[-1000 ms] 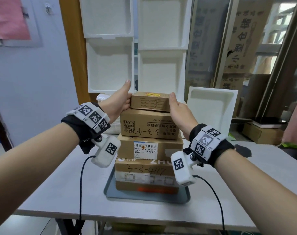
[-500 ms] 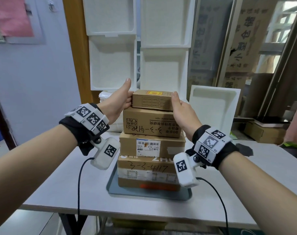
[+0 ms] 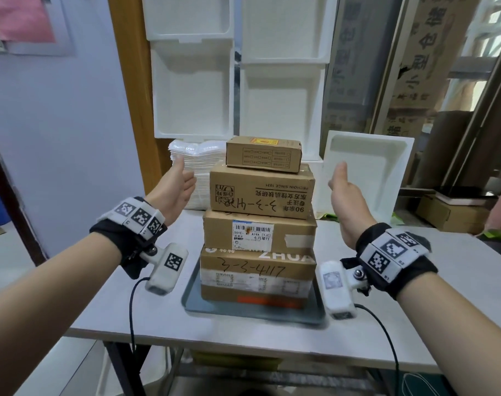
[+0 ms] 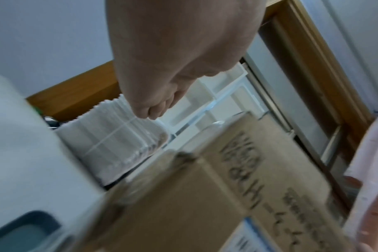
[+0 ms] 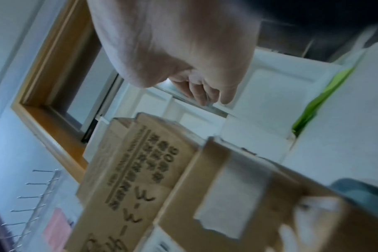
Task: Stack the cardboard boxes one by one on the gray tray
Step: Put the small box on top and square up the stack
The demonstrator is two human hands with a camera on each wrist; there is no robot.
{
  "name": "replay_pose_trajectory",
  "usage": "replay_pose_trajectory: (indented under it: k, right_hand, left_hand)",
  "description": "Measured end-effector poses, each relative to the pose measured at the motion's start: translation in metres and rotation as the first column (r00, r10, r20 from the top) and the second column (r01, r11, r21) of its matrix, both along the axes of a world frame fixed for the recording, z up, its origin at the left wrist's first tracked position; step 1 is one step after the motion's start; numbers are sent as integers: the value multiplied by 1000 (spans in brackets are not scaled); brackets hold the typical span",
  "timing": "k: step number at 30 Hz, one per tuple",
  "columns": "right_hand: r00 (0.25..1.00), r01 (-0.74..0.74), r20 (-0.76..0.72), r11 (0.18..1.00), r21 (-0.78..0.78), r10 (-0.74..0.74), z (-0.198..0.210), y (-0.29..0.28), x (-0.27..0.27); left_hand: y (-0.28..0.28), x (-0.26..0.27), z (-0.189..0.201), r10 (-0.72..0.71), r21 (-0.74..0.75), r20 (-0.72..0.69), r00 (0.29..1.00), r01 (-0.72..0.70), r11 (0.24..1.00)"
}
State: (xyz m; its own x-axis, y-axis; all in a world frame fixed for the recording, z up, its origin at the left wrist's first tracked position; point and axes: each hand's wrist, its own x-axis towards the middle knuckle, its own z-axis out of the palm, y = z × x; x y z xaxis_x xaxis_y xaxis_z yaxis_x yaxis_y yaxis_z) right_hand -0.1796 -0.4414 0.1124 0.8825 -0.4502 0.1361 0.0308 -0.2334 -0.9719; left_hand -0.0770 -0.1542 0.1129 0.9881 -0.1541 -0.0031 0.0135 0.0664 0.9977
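Four rectangular cardboard boxes (image 3: 259, 221) sit stacked on the smooth gray tray (image 3: 192, 301) on the tabletop (image 3: 106, 315), left hand (image 3: 175, 190) and right hand (image 3: 343, 195) beside them, fingers released, holding nothing.

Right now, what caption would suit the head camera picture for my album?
Four cardboard boxes stacked on a gray tray, left hand and right hand open beside the stack.

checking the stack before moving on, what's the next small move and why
Probably draw both hands back. The small top box sits on three boxes on the gray tray, and the left hand and right hand hang open either side, touching nothing.
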Motion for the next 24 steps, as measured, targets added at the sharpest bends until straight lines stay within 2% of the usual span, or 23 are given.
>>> replay_pose_trajectory:
  k: [8, 12, 15, 19, 24]
  right_hand:
    - [957, 63, -289, 990, 124, -25, -111, -24, 1]
    - [946, 58, -324, 981, 185, 5, -142, -31, -1]
    - [938, 49, -346, 979, 200, 23, -155, -33, 2]
    - [927, -21, -354, 957, 288, 127, -167, -30, 4]
    - [925, 8, -365, 956, 292, 104, -172, -46, 11]
  left_hand:
    - [12, 1, -112, 17, 175, -298, 955, 37, 984]
    - [15, 5, -151, -8, 140, -384, 923, 67, 988]
    - [8, 5, -164, -11, 104, -404, 915, 58, 993]
    - [-4, 3, -167, -22, 53, -395, 919, 47, 997]
    - [-19, 9, -174, -21, 55, -387, 922, 46, 997]
